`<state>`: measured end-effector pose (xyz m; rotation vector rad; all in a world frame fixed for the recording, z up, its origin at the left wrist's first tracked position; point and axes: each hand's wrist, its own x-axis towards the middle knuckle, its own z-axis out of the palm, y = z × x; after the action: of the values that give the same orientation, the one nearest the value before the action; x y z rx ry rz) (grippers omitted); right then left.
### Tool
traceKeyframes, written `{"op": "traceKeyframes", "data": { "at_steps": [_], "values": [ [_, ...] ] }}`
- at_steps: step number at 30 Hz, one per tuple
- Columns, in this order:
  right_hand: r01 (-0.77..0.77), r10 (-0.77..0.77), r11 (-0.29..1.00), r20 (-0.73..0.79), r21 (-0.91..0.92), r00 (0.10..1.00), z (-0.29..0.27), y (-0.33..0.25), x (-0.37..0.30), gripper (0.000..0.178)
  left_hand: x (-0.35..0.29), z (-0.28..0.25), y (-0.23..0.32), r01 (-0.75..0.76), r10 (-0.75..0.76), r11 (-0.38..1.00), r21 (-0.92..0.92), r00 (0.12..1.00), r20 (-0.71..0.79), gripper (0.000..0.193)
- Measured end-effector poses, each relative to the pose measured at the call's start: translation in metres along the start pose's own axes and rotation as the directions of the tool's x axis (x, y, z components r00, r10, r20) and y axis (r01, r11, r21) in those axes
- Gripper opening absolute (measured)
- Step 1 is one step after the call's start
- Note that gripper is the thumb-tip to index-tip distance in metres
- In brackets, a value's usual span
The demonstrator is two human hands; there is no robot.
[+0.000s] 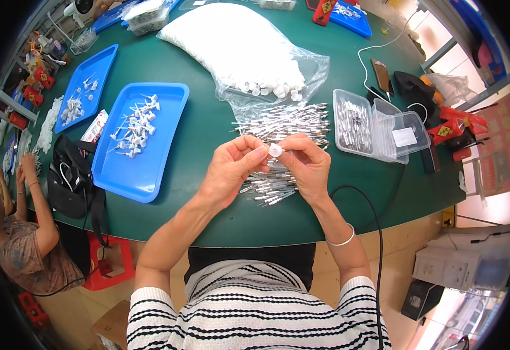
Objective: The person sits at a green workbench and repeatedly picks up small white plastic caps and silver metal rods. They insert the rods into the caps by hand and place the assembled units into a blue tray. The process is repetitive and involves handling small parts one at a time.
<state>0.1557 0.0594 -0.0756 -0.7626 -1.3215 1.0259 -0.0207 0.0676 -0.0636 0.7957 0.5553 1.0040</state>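
Over the near part of the table, my left hand (235,170) and my right hand (308,169) meet fingertip to fingertip. Both are closed in a pinch on one small white plastic cap (275,150). Whether a rod sits in the cap is hidden by my fingers. Beneath and beyond my hands spreads a heap of thin metal rods (290,123). Just past the heap, a large clear bag of white caps (225,44) lies with its mouth toward me, caps spilling at the opening. Left of my hands, a blue tray (115,169) carries several rods with white caps on them.
A clear box of rods (353,125) stands at right with its lid open. Beyond it are a phone (381,76) and cables. A second blue tray (106,61), a black bag (68,172) and a co-worker (33,251) are on the left. The green table's (208,224) edge curves before me.
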Motion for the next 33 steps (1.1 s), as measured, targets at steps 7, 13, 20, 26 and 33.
{"op": "traceKeyframes", "data": {
  "at_steps": [7,13,20,26,33],
  "values": [
    [0.005,-0.005,1.000,0.018,-0.020,1.000,0.003,0.001,0.003,0.013,0.001,0.002,0.005,-0.027,0.027,1.000,-0.011,1.000,-0.006,0.015],
    [0.042,-0.039,0.992,0.028,-0.123,0.999,0.002,-0.005,-0.001,0.019,0.001,0.002,0.005,-0.010,-0.003,0.995,0.101,0.991,0.130,0.015],
    [0.017,-0.032,0.986,-0.086,-0.167,0.996,-0.003,-0.018,0.006,0.026,-0.002,-0.023,0.051,-0.252,0.291,0.907,0.339,0.954,-0.068,0.015],
    [-0.059,0.025,0.956,-0.121,-0.287,0.992,-0.032,-0.048,-0.008,0.018,-0.012,-0.153,0.130,0.157,0.774,-0.398,0.904,0.587,0.239,0.014],
    [0.225,-0.023,0.617,0.268,-0.754,0.963,-0.041,-0.043,-0.051,0.013,-0.009,-0.189,0.138,0.299,0.656,-0.616,0.729,0.707,0.265,0.022]
  ]
}}
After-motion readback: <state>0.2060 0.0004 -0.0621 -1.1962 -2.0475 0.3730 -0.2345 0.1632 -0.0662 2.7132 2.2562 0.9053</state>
